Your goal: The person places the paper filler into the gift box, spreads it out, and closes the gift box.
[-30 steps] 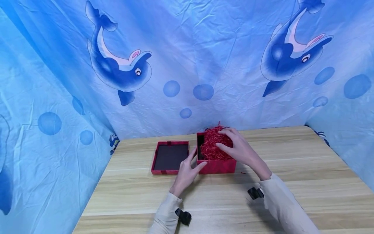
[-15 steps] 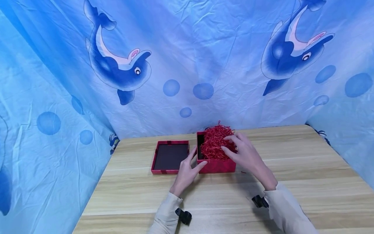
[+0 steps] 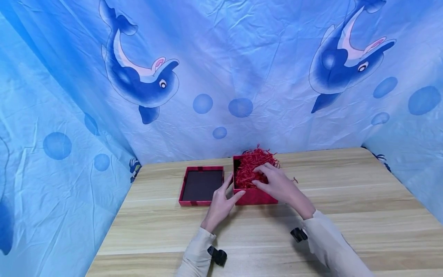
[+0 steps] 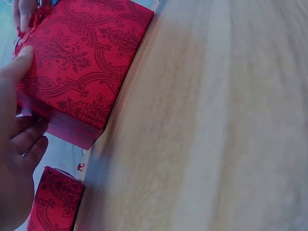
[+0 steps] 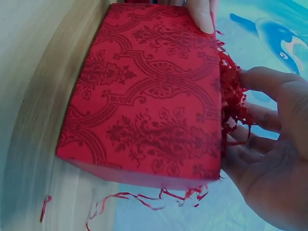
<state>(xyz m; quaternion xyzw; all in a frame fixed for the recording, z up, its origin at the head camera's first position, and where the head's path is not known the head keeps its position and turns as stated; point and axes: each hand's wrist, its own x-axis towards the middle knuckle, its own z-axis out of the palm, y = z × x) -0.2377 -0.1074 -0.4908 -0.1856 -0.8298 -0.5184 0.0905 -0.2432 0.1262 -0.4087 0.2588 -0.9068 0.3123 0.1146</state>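
Observation:
A red patterned box [image 3: 256, 197], its top uncovered, holds a heaped mass of red shredded paper [image 3: 248, 169] that rises above the rim. My left hand [image 3: 220, 204] grips the box's front left corner; in the left wrist view the thumb [image 4: 21, 65] lies at the front rim and the fingers along the side. With curved fingers my right hand [image 3: 277, 184] holds some of the shreds at the box's right part. The right wrist view shows its thumb and fingers around the shreds [image 5: 235, 103] at the rim. What lies beneath the paper is hidden.
The box's lid [image 3: 202, 186] lies with its black inside up, left of the box on the wooden table [image 3: 346, 192]. Loose shreds [image 5: 45, 208] stray beside the box at its right. A blue dolphin-print curtain [image 3: 221, 77] hangs behind the table.
My right hand drew back to the right, then moved left and slightly down into the shreds. A strand now sticks out past the box's right side. The left hand stays put.

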